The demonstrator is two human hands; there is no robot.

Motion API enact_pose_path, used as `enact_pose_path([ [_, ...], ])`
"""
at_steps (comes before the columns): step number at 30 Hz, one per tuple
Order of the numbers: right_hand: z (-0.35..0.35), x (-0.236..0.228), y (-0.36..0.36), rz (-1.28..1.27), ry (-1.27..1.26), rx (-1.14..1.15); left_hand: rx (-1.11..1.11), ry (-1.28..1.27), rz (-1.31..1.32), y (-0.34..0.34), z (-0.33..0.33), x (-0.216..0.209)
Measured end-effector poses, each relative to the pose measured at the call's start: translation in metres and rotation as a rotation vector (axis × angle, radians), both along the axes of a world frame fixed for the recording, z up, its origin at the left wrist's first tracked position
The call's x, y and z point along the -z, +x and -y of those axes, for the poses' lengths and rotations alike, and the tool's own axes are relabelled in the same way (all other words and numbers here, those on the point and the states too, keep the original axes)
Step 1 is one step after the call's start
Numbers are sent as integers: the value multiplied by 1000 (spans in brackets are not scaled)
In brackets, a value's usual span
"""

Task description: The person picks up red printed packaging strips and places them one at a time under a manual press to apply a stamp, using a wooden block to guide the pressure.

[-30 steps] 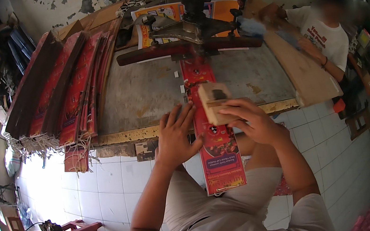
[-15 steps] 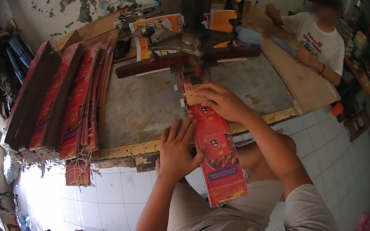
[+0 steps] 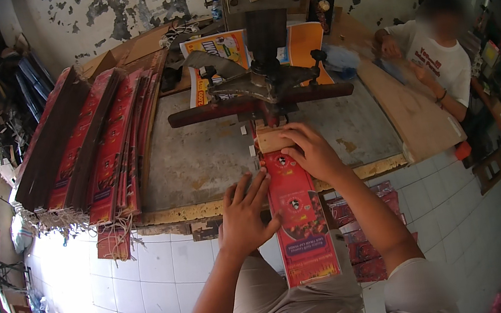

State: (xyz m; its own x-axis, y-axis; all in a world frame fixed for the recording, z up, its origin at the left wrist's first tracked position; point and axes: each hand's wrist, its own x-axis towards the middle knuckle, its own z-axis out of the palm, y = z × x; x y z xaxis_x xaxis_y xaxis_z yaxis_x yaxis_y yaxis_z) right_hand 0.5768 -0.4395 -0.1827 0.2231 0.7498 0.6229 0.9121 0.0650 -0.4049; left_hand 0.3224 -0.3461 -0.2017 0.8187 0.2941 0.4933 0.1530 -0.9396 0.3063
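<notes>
Seen from the head camera, a long red printed carton [image 3: 299, 220] lies flat, its far end on the grey bench [image 3: 199, 158] under the dark press arm [image 3: 258, 100], its near end hanging past the bench's front edge over the person's lap. The left hand [image 3: 244, 219] rests against the carton's left edge, its grip spread, fingers flat. The right hand [image 3: 311, 152] lies palm down on the carton's far end, fingers loosely spread, just beside a small wooden block [image 3: 274, 138]. Stacks of red cartons [image 3: 100, 146] lean at the bench's left. Another person [image 3: 436, 57] sits far right.
</notes>
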Motion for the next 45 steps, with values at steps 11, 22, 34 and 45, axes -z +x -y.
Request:
enact_pose_path([
  [11,166,-11,16,-175,-75,100,-123,-9,127,-32,11,64],
  [22,267,30,331,-32,44,770,-234,132,249,-16,13,121],
  [34,259,36,316,4,-64,851,-314,202,267,-16,13,135],
  [45,197,16,162,-35,-165,691,-279,104,206,-22,22,117],
])
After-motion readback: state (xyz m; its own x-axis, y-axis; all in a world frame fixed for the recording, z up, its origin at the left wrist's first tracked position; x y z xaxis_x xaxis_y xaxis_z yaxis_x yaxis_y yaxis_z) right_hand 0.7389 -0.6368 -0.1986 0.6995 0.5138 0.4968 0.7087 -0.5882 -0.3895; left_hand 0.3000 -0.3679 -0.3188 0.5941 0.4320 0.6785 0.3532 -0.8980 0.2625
